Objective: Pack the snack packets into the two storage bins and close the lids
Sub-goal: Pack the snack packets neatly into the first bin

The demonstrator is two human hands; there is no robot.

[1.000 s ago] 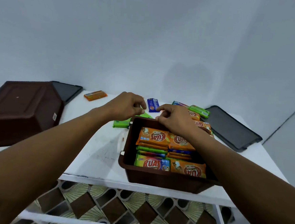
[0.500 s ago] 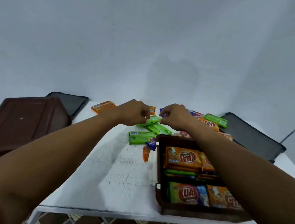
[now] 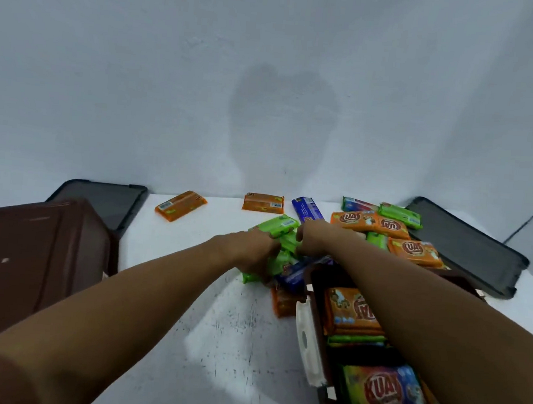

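Note:
A brown bin (image 3: 318,279) at the lower right holds several orange, green and multicoloured snack packets (image 3: 384,392). Just beyond its far left corner lies a small heap of green packets (image 3: 277,225). My left hand (image 3: 248,248) and my right hand (image 3: 312,235) are both closed on green packets in that heap, knuckles facing me. A blue packet (image 3: 294,275) and an orange one (image 3: 283,302) lie beside the bin under my hands. More orange and green packets (image 3: 384,225) are piled at the back right.
A second brown bin (image 3: 30,263) rests upside down at the left. One dark lid (image 3: 106,200) lies behind it, another dark lid (image 3: 465,249) at the right rear. Two orange packets (image 3: 180,204) (image 3: 262,202) and a blue one (image 3: 306,208) lie near the wall.
My view has shifted closer and to the left, so the bin sits further right. Both hands went from the bin's far edge out to the green packets and closed on them.

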